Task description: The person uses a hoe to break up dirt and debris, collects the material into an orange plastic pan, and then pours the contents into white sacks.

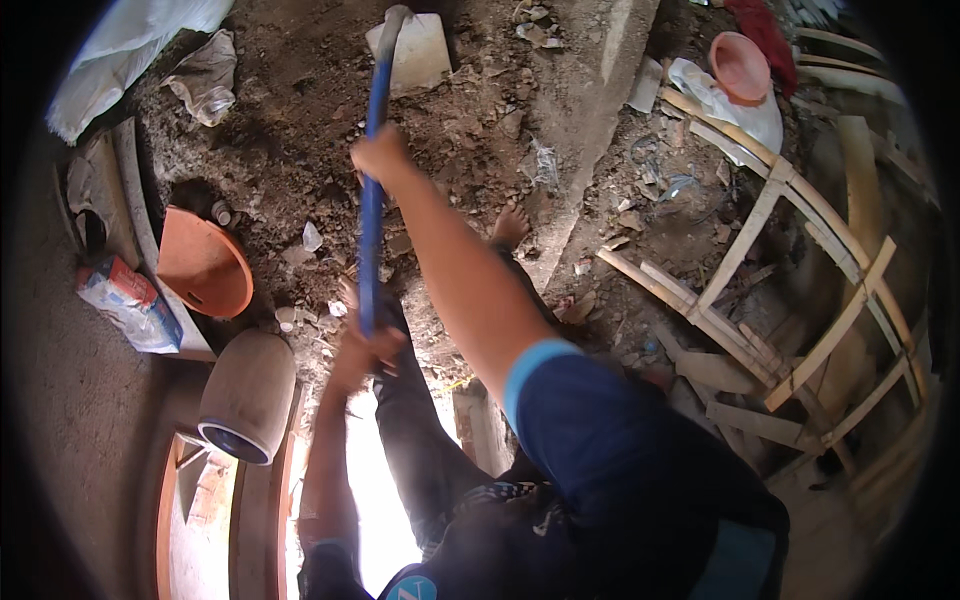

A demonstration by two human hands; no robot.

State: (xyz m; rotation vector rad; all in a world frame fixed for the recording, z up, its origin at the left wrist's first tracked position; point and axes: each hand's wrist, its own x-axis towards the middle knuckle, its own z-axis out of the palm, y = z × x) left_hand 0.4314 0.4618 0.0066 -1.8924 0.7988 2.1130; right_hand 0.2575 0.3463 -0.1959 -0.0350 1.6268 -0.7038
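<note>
A long hoe with a blue handle [371,225] runs away from me, its pale, squarish blade [420,55] lying against the rubble-strewn dirt at the far end. My right hand [382,158] is closed round the handle about midway, with the arm stretched forward. Nearer to my body, my left hand [365,352] grips the handle's near end and is slightly blurred. One bare foot [511,226] shows on the dirt to the right of the handle.
To the left are an orange plastic basin piece [205,262], a printed bag [130,305] and a greyish drum [250,390]. A wooden lattice frame [780,180] leans at the right, below a pink bowl [740,68]. White sheeting [135,55] lies far left.
</note>
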